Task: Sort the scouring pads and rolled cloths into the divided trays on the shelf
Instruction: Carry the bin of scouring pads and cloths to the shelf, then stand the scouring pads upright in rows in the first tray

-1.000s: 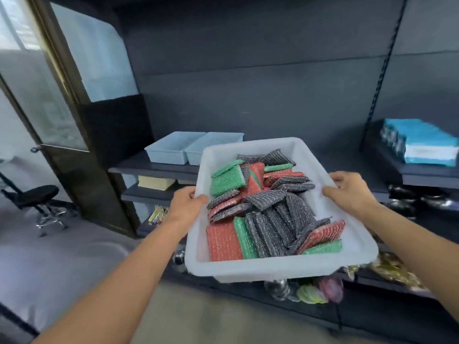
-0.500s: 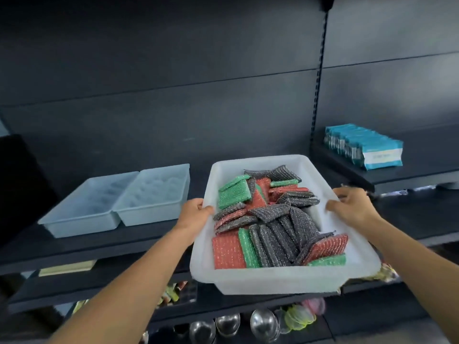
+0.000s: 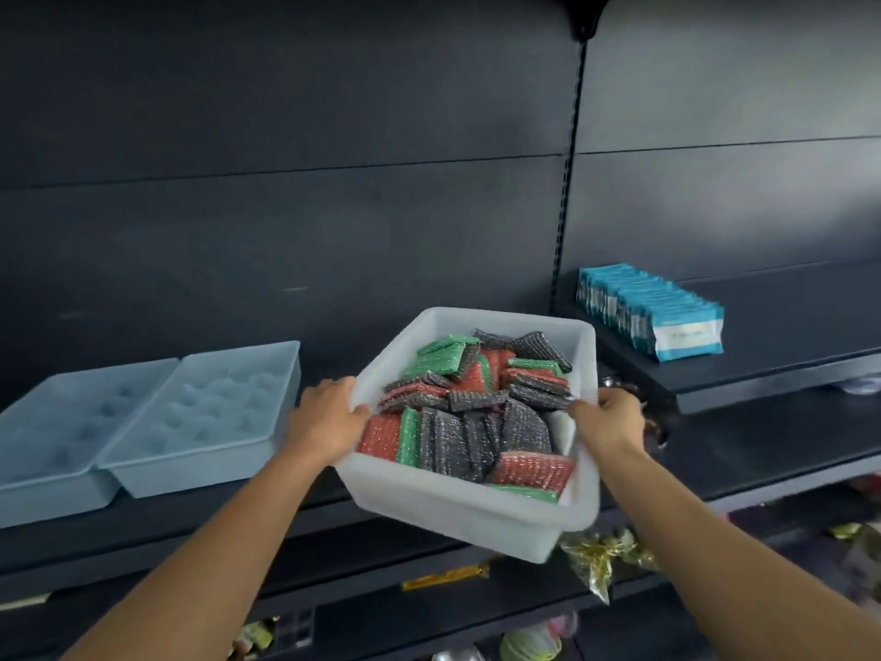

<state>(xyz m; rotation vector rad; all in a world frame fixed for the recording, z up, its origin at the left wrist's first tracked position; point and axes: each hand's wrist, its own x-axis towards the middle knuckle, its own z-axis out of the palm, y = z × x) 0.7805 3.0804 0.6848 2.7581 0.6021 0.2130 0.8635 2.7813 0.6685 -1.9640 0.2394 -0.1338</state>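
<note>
Overhead, scouring pads point(image 3: 469, 412) fill a white tub point(image 3: 457, 505) gripped at its side rims by left hand point(image 3: 326, 417) and right hand point(image 3: 608, 419), tilted over the shelf point(image 3: 763, 446) beside two blue trays point(image 3: 143, 422).

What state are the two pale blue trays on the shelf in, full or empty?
Empty: the left blue tray and right blue tray show only bare moulded bottoms; the scouring pads lie in the white tub.
</note>
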